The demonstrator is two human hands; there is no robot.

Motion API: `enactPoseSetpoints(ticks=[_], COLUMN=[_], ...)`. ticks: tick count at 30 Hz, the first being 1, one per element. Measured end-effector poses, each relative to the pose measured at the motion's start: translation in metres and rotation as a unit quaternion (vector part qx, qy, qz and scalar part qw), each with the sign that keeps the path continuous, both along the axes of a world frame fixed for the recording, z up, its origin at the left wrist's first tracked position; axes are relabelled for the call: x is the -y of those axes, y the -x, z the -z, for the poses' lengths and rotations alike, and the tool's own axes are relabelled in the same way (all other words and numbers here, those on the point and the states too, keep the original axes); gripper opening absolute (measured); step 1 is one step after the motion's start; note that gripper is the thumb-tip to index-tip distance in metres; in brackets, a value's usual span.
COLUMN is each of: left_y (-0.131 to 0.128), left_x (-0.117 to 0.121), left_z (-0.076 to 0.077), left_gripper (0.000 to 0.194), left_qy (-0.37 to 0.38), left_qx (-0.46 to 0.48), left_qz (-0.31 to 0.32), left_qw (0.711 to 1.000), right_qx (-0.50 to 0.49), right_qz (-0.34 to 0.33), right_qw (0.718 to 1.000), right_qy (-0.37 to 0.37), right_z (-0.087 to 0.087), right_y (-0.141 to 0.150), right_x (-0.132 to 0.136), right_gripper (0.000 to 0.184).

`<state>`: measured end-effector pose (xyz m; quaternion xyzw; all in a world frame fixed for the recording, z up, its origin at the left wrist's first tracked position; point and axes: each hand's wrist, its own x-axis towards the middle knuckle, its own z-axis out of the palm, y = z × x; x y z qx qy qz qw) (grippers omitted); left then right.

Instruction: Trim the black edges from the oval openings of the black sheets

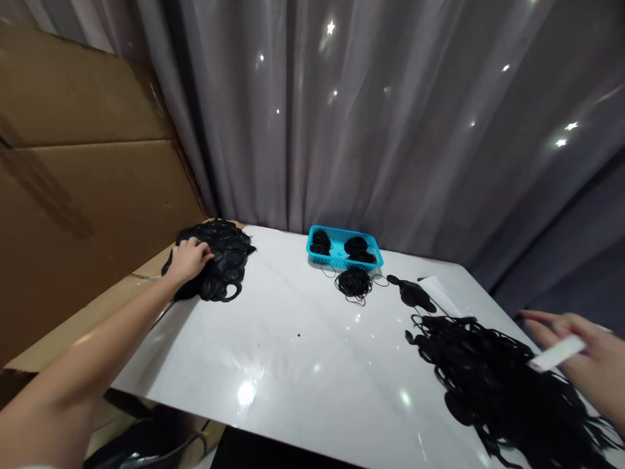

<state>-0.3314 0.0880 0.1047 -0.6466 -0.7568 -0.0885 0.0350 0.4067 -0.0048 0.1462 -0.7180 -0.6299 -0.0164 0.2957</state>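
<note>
My left hand (pixel 191 257) rests on a heap of flat, rounded black pieces (pixel 227 257) at the table's left end. Its fingers are curled together at the heap, and what they grip is hidden. At the right, my right hand (pixel 579 342), slightly blurred, holds a narrow white strip-like object (pixel 557 354) and has its index finger stretched out. Below and beside that hand spreads a larger tangle of black loops, strips and discs (pixel 493 384). A few black oval pieces (pixel 413 294) lie just beyond this tangle.
A blue plastic basket (pixel 344 266) holding black coiled bundles stands at the back of the white table (pixel 293 365). A bundle of thin black cords (pixel 354 283) lies before it. White paper (pixel 442 294) lies at right. A cardboard box (pixel 92 195) borders the left; a grey curtain (pixel 361 130) hangs behind.
</note>
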Motion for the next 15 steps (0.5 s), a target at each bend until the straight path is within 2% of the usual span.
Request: enactPoseSetpoints(ticks=[2, 4, 6, 8, 10, 12, 14, 15], left_y=[-0.015, -0.033, -0.050, -0.062, -0.068, -0.073, -0.082, -0.089], left_x=[0.009, 0.024, 0.040, 0.052, 0.057, 0.057, 0.055, 0.054], left_z=[0.006, 0.018, 0.033, 0.045, 0.047, 0.040, 0.026, 0.018], left_gripper=[0.035, 0.039, 0.037, 0.034, 0.032, 0.032, 0.032, 0.033], left_qy=[0.025, 0.058, 0.056, 0.035, 0.012, -0.010, -0.035, -0.047], left_qx=[0.024, 0.049, 0.064, 0.080, 0.101, 0.127, 0.156, 0.171], left_qz=[0.090, 0.164, 0.191, 0.193, 0.181, 0.159, 0.140, 0.138], left_qw=[0.995, 0.984, 0.978, 0.977, 0.978, 0.979, 0.977, 0.975], right_qx=[-0.093, -0.136, -0.157, -0.189, -0.248, -0.331, -0.433, -0.498], right_qz=[-0.069, -0.137, -0.222, -0.294, -0.349, -0.376, -0.384, -0.379], right_qw=[0.993, 0.978, 0.953, 0.921, 0.878, 0.831, 0.765, 0.720], right_qy=[0.038, 0.078, 0.132, 0.172, 0.214, 0.243, 0.284, 0.302], right_z=[-0.001, 0.006, 0.017, 0.032, 0.049, 0.064, 0.073, 0.076], right_y=[0.050, 0.098, 0.139, 0.174, 0.208, 0.247, 0.294, 0.319], right_x=[0.004, 0.003, -0.002, -0.009, -0.016, -0.025, -0.035, -0.041], right_gripper=[0.038, 0.042, 0.042, 0.043, 0.045, 0.050, 0.054, 0.053])
